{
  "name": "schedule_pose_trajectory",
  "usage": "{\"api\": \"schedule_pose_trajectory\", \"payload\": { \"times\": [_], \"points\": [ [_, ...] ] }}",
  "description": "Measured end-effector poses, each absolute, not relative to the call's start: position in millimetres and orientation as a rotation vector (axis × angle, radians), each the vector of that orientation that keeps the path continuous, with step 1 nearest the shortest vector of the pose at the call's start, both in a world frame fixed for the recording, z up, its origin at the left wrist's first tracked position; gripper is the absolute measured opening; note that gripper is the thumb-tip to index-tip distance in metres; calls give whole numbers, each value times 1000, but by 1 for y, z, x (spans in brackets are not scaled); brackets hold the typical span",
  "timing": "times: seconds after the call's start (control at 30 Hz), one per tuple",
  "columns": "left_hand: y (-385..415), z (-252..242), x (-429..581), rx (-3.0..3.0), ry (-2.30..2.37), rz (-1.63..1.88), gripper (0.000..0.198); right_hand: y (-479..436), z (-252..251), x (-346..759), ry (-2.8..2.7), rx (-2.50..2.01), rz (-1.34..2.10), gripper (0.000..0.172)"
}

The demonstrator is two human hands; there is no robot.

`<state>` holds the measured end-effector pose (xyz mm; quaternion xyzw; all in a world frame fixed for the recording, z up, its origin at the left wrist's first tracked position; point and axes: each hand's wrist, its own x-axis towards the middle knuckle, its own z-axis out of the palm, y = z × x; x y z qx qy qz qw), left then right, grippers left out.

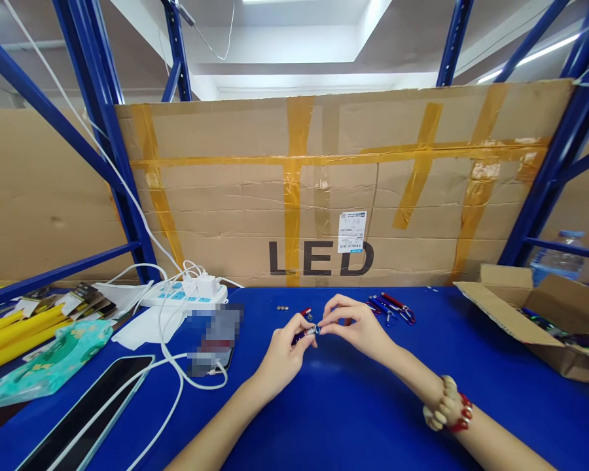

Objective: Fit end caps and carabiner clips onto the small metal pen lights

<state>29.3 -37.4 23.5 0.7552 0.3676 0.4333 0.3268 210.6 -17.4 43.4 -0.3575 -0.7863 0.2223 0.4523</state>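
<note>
My left hand [285,353] is closed around a small dark blue keychain flashlight [300,336], its silver end pointing right. The thumb and index finger of my right hand [356,327] pinch together right at that silver end; whatever they grip is too small to tell. Just behind my left fingers lies a red keychain piece [306,312], partly hidden. Farther back on the blue table sit several small round button cells [282,308]. Beyond my right hand are several red and blue keychain flashlights [392,309] with carabiner clips.
An open cardboard box [544,320] with dark items stands on the right. To the left are a phone [218,340] on a white cable, a power strip [181,297], a tablet [93,412] and a teal package [53,360]. A cardboard wall [226,209] closes off the back.
</note>
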Motion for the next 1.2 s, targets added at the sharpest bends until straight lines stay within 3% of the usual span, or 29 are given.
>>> {"api": "schedule_pose_trajectory", "payload": {
  "times": [0.23,0.63,1.2],
  "points": [
    [-38,22,29,1930,891,1066,8,-14,38,220,-2186,-820,234,28],
    [-35,9,34,1845,977,1002,10,-2,25,218,-2141,-908,443,40],
    [-32,11,22,2061,1052,706,25,5,15,229,-2206,-989,508,29]
  ]
}}
